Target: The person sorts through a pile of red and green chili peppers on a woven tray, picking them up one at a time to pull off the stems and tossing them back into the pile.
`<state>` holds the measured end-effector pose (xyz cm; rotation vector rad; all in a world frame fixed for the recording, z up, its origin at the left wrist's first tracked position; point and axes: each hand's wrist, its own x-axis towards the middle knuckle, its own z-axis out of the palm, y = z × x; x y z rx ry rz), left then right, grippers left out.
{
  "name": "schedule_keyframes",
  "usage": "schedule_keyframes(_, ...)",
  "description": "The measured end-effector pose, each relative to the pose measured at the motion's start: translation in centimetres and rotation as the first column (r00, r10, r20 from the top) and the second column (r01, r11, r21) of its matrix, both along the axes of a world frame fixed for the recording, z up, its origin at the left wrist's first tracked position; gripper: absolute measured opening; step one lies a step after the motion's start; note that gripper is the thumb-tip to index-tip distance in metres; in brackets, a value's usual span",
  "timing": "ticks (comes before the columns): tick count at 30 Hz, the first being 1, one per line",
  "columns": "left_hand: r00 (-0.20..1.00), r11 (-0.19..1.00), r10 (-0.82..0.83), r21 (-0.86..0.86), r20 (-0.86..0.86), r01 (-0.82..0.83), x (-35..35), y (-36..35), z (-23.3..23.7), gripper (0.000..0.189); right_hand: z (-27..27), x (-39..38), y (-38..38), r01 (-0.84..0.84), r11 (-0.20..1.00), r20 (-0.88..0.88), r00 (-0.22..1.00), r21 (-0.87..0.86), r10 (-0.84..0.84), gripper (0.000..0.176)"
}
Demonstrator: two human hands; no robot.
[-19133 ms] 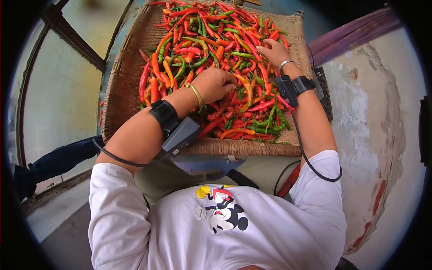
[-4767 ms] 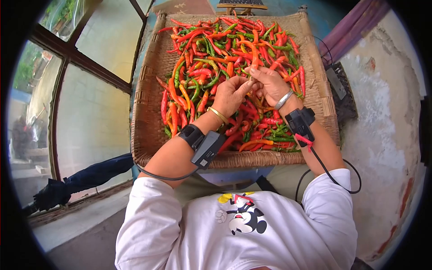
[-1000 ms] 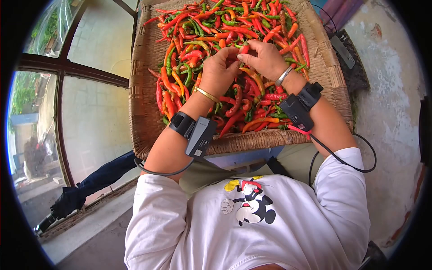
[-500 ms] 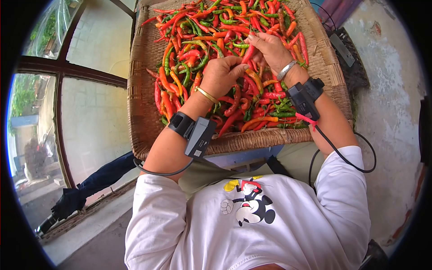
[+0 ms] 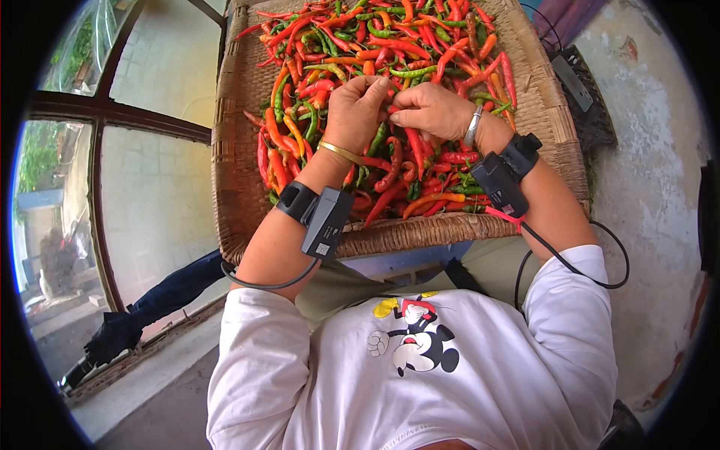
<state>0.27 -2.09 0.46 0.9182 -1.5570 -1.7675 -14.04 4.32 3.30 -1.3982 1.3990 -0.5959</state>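
Observation:
Both my hands are closed close together over a heap of red, green and orange chili peppers [image 5: 300, 56] in a woven basket [image 5: 536, 97]. My left hand [image 5: 355, 114], with a gold-coloured bangle at the wrist, pinches thumb and forefinger at a bit of red chili pepper, mostly hidden by the fingers. Just to its right, my right hand [image 5: 442, 112], wearing a silver bangle, has thumb and fingers pressed together on a red chili pepper [image 5: 415, 142]. That pepper's body slants down below the hand; its upper end is covered by the fingers.
The basket's thick woven rim [image 5: 420, 234] lies between my forearms and lap. At the left are a framed window [image 5: 154, 169] and a dark folded umbrella [image 5: 176, 292]. Cables [image 5: 570, 259] hang from the wrist devices [image 5: 328, 221]. A dark crate [image 5: 585, 94] stands right of the basket.
My right hand has turned and come down, its fingers now pointing left toward my left hand. My left hand has shifted slightly left and up, thumb raised. Some peppers near the right hand lie differently.

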Motion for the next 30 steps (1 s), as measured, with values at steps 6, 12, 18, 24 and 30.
schedule_keyframes(6, 0.994, 0.994, -0.05, 0.097, -0.093, 0.059, 0.1, -0.1, 0.1, 0.016, -0.4, -0.7, -0.2, 0.105, 0.991, 0.048, 0.994, -0.087, -0.101, 0.023)
schedule_keyframes(12, 0.977, 0.898, 0.073, 0.44, -0.201, 0.024, 0.2, -0.3, 0.0, 0.015, -1.5, -0.3, -0.3, 0.098, 0.973, 0.041, 0.995, -0.211, -0.091, 0.021)
schedule_keyframes(18, 0.982, 0.873, 0.107, 0.487, -0.158, -0.017, 0.2, -0.3, 0.0, 0.018, -0.5, -2.0, -0.4, 0.102, 0.995, 0.194, 0.976, 0.002, -0.1, 0.021)
schedule_keyframes(24, 0.991, 0.91, 0.053, 0.416, -0.12, 0.002, 0.0, -0.3, -0.2, 0.019, -0.6, -6.2, -0.8, 0.29, 0.954, 0.329, 0.896, 0.079, -0.3, 0.024)
schedule_keyframes(30, 0.941, 0.865, 0.057, -0.486, 0.335, 0.12, 0.3, 0.1, -0.9, 0.021, -2.6, -10.2, -1.9, 0.651, 0.747, 0.867, 0.287, 0.136, -0.407, 0.023)
